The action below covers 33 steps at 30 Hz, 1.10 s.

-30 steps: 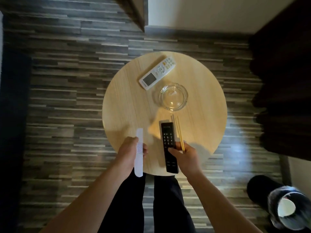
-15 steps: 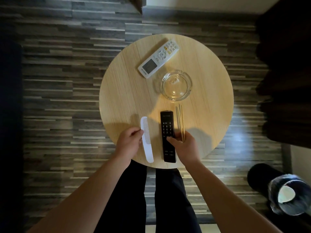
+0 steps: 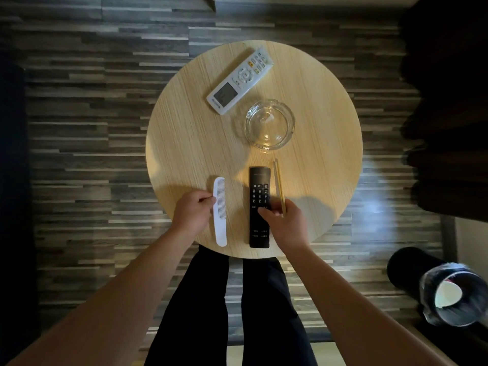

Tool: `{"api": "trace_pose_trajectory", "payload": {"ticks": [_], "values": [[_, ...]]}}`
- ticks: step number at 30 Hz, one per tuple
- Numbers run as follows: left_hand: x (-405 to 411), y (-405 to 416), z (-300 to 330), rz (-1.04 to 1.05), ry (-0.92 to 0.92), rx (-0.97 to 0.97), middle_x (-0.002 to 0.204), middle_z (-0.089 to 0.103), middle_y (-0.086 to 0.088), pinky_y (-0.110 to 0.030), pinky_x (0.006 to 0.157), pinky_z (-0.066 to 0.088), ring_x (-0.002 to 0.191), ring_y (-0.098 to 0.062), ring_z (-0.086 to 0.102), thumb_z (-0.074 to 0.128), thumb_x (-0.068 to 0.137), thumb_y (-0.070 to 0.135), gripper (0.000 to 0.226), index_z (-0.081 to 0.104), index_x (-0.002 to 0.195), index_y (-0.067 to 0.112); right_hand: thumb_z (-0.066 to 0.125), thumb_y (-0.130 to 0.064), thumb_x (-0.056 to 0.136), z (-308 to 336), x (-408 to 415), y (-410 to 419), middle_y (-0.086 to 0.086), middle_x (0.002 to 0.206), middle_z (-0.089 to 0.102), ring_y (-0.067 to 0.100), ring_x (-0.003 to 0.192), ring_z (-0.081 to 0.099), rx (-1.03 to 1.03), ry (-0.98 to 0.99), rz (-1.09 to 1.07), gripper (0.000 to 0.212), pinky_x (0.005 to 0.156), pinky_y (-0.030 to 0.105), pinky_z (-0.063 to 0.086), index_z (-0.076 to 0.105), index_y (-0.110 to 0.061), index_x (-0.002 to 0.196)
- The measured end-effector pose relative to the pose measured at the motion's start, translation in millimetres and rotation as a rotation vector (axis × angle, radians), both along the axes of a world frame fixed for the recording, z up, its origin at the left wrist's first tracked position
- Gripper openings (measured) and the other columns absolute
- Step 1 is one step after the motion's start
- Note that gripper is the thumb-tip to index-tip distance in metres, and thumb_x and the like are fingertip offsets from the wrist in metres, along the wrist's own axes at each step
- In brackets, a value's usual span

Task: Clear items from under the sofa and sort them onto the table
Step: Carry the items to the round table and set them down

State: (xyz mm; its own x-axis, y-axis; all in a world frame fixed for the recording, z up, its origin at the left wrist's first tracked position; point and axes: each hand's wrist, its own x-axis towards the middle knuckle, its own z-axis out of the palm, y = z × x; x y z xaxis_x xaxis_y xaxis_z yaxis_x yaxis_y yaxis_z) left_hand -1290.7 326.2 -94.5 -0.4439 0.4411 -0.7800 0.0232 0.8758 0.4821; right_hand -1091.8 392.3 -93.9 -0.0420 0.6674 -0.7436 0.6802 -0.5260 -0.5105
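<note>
Comb first: the flat white plastic comb (image 3: 220, 211) now lies flat on the round pale wood worktop (image 3: 184, 133), at the near edge, teeth facing right. A second ago it was up in the air, held over the edge; now it is down. The left hand (image 3: 194, 212) sits just at its left side, fingers (image 3: 208, 199) curled in with the tips touching the comb's spine at mid-length — a light pinch at the edge, it looks, though whether it truly grips I cannot tell.

Just to the right, the long black remote with a number keypad (image 3: 259, 207) lies flat, parallel to the comb, with bare worktop between them. The right hand (image 3: 286, 223) is over its lower half, thumb across the keys, fingers clamped on the pair of thin yellow wooden chopsticks (image 3: 279, 184) that run along the remote's right side. Those sticks pointed up off the worktop a second ago; now they lie low, close beside the remote.

Beyond them stands the round clear glass ashtray (image 3: 270, 124), near the middle of the worktop. Farthest off, the white air-conditioner remote with a grey screen (image 3: 239, 80) lies slanted, just left of and behind the ashtray. Both sit as before.

Dark trouser legs (image 3: 200, 299) stand below the near rim, on grey striped plank floor (image 3: 79, 128).
</note>
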Motion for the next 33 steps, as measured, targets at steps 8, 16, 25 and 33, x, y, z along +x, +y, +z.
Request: {"api": "trace_pose_trajectory", "payload": {"ticks": [8,16,25,33], "values": [[3.2,0.6,-3.6,-0.023,0.042,-0.018,0.09,0.071,-0.008,-0.041,0.078,0.056,0.082,-0.027,0.069,0.06,0.097,0.017,0.012,0.069,0.098,0.009,0.076,-0.032,0.084,-3.3,4.1,2.0,-0.003,0.083,0.071,0.011,0.078,0.068,0.015,0.021,0.034,0.016,0.068,0.025,0.054,0.068,-0.021,0.092],[8.2,4.0,1.3,0.082,0.056,-0.058,0.094,0.068,-0.004,-0.045,0.081,0.055,0.086,-0.026,0.067,0.053,0.096,0.03,0.019,0.062,0.103,0.014,0.064,-0.047,0.092,2.7,10.2,2.9,-0.012,0.08,0.069,-0.003,0.072,0.063,0.133,0.003,-0.039,0.017,0.058,0.015,0.044,0.064,-0.03,0.09],[12.1,-1.9,3.1,0.119,0.047,-0.061,0.088,0.066,-0.007,-0.051,0.076,0.056,0.078,-0.029,0.065,0.047,0.093,0.026,0.009,0.055,0.092,0.021,0.042,-0.021,0.106,-9.2,37.2,0.8,0.0,0.11,0.053,-0.008,0.084,0.044,0.455,-0.131,-0.027,0.029,0.073,0.014,0.036,0.06,-0.01,0.126],[11.3,1.3,3.3,0.178,-0.028,-0.054,0.084,0.064,-0.006,-0.043,0.072,0.054,0.071,-0.022,0.062,0.049,0.092,0.018,0.008,0.056,0.094,0.015,0.056,-0.015,0.097,-17.0,39.6,5.7,0.0,0.117,0.056,0.021,0.114,0.048,0.439,-0.233,0.021,0.022,0.105,0.048,0.038,0.062,-0.021,0.118]]}}
